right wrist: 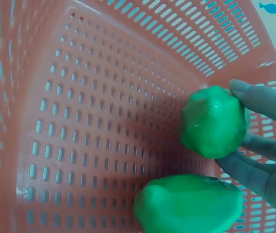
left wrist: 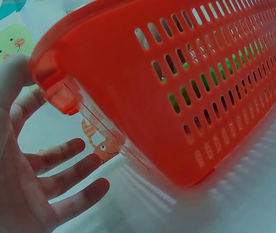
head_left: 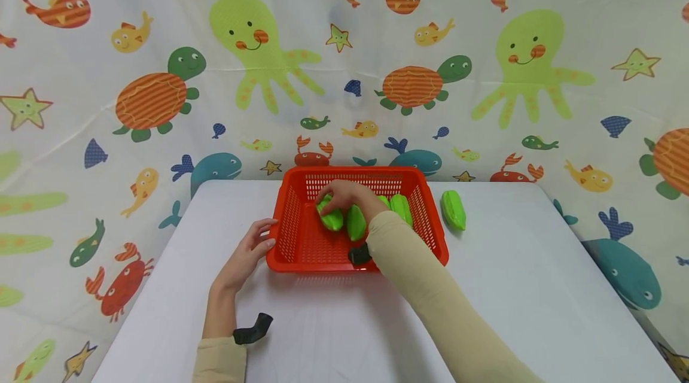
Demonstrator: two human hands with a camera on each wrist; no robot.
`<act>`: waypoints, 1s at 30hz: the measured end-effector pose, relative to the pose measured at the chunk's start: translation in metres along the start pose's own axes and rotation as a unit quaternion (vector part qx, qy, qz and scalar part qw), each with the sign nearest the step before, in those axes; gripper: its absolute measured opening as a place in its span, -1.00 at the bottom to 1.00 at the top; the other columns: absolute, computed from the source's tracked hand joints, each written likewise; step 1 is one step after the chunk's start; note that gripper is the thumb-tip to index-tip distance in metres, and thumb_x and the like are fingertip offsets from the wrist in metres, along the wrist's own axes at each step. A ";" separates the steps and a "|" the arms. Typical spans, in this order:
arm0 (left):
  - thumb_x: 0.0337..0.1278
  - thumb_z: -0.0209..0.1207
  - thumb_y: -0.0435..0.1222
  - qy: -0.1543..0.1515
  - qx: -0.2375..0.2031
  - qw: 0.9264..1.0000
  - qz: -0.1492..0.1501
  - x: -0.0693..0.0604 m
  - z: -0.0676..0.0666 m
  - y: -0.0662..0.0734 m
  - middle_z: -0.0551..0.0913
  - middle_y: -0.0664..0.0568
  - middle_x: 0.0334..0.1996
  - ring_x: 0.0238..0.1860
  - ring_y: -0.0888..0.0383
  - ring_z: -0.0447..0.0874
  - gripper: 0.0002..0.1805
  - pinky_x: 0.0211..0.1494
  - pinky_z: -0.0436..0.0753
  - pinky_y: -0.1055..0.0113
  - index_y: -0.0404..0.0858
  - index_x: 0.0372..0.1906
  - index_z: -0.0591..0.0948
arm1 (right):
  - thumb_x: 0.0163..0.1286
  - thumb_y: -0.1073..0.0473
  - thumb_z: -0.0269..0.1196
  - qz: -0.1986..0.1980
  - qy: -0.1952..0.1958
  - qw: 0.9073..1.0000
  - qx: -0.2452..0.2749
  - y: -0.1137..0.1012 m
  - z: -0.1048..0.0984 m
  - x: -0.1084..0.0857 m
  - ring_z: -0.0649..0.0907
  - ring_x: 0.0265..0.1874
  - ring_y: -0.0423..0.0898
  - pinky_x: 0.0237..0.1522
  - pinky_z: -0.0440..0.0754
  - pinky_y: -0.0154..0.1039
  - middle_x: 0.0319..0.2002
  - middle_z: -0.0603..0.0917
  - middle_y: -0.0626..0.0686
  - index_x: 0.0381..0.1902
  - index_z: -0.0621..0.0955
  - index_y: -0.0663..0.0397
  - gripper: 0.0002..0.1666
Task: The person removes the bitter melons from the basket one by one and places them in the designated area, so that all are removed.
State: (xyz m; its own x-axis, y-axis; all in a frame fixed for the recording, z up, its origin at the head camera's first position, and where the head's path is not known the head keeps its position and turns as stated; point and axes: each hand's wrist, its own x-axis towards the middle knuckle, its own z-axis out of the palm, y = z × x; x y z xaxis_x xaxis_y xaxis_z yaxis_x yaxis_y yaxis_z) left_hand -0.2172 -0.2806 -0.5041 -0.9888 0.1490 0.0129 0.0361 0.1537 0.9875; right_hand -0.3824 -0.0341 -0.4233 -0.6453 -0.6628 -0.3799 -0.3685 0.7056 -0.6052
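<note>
From the head we look forward and down at the red basket (head_left: 323, 267); wrist views share it close-up, left from outside, right looking in.

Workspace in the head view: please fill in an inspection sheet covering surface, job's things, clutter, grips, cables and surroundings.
Surface: white table, under the basket.
Job's things: red basket with several green pieces inside, some partly hidden; a loose green piece lies right of it.
Clutter: nothing seen.
Grips: left grip at the basket's left rim, fingers spread; right grip holds one green piece inside.
Cables: nothing seen.
Surroundings: sea-animal cloth behind the table.
</note>
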 end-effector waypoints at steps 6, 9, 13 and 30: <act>0.35 0.14 -0.07 0.003 0.001 1.000 0.000 0.000 0.002 0.000 0.27 0.00 0.37 0.35 -0.07 0.29 -0.40 0.23 0.51 0.08 -0.01 0.40 0.25 | 0.32 0.09 0.34 -0.003 0.017 1.000 0.004 0.002 -0.002 -0.002 0.52 -0.09 -0.05 -0.16 0.61 -0.27 0.08 0.51 0.06 0.13 0.64 -0.08 -0.59; 0.35 0.13 -0.07 0.005 0.004 1.000 -0.001 0.000 0.001 -0.001 0.28 0.00 0.37 0.35 -0.06 0.28 -0.41 0.26 0.49 0.05 -0.02 0.40 0.25 | 0.31 0.09 0.35 -0.011 0.023 1.000 -0.002 0.000 -0.005 -0.003 0.53 -0.09 -0.06 -0.13 0.59 -0.27 0.09 0.54 0.06 0.12 0.65 -0.08 -0.59; 0.36 0.13 -0.08 0.005 0.004 1.000 0.001 0.000 0.000 -0.002 0.28 0.00 0.37 0.36 -0.05 0.27 -0.41 0.26 0.49 0.08 -0.03 0.40 0.24 | 0.29 0.07 0.37 -0.019 0.037 0.999 -0.009 -0.002 -0.010 -0.004 0.52 -0.05 -0.08 -0.09 0.57 -0.27 0.14 0.55 0.04 0.12 0.66 -0.10 -0.58; 0.38 0.11 -0.10 -0.003 0.005 1.000 0.001 0.001 -0.002 -0.001 0.26 -0.02 0.38 0.36 -0.07 0.24 -0.41 0.24 0.51 0.10 -0.07 0.41 0.22 | 0.38 -0.03 0.27 -0.033 0.142 0.989 0.018 -0.010 -0.039 -0.041 0.43 0.24 0.07 0.15 0.48 -0.08 0.36 0.40 0.05 0.23 0.57 -0.08 -0.51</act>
State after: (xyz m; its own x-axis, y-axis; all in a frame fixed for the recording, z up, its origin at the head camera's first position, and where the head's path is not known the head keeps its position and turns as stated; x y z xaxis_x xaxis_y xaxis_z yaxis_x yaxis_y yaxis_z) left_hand -0.2189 -0.2824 -0.5052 -0.9879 0.1545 0.0145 0.0398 0.1623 0.9859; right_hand -0.3788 -0.0038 -0.3745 -0.7838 -0.6072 -0.1301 -0.3954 0.6495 -0.6494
